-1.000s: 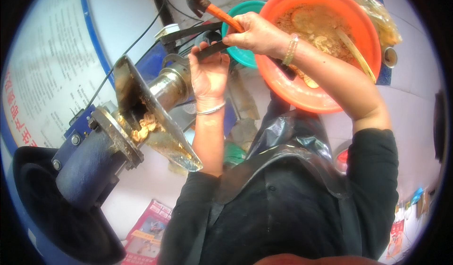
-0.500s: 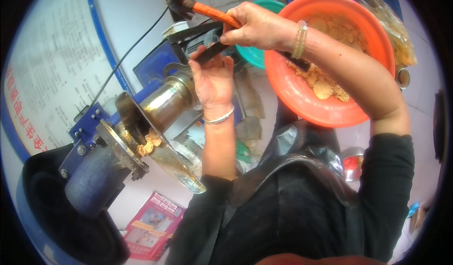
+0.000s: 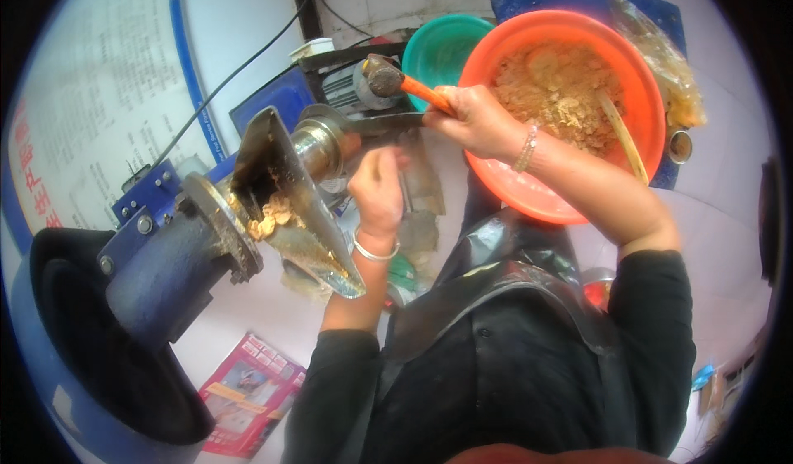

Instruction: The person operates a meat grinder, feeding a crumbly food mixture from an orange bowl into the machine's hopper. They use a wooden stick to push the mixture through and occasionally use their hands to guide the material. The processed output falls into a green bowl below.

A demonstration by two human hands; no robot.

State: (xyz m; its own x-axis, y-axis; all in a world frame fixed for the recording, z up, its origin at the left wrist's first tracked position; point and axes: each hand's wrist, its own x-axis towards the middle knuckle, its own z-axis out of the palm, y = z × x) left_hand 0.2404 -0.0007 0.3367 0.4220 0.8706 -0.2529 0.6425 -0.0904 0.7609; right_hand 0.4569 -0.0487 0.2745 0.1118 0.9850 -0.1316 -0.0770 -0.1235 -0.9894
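Note:
My right hand [image 3: 483, 121] is closed round the orange handle of a hammer [image 3: 417, 90], its metal head pointing left. A dark flat metal bar [image 3: 384, 123] runs from beside that hand to the metal collar of a blue machine [image 3: 169, 286]; whether the hand also grips it is unclear. Below the bar is my left hand [image 3: 377, 191], beside the machine's collar, with curled fingers blurred at the tips. Yellowish flaky lumps [image 3: 274, 216] lie in the machine's sloping metal hopper [image 3: 326, 253], left of my left wrist.
Beyond my right wrist stands an orange basin [image 3: 648, 92] of brownish crumbs, with a pale stick [image 3: 621, 138] in it. A green basin [image 3: 425, 47] sits behind. A clear plastic bag [image 3: 661, 59] and a small round tin [image 3: 680, 147] are at the right.
My right hand with the hammer has moved right and down. My left hand has dropped away from the bar, its fingers more curled. The bar now reaches the machine's collar.

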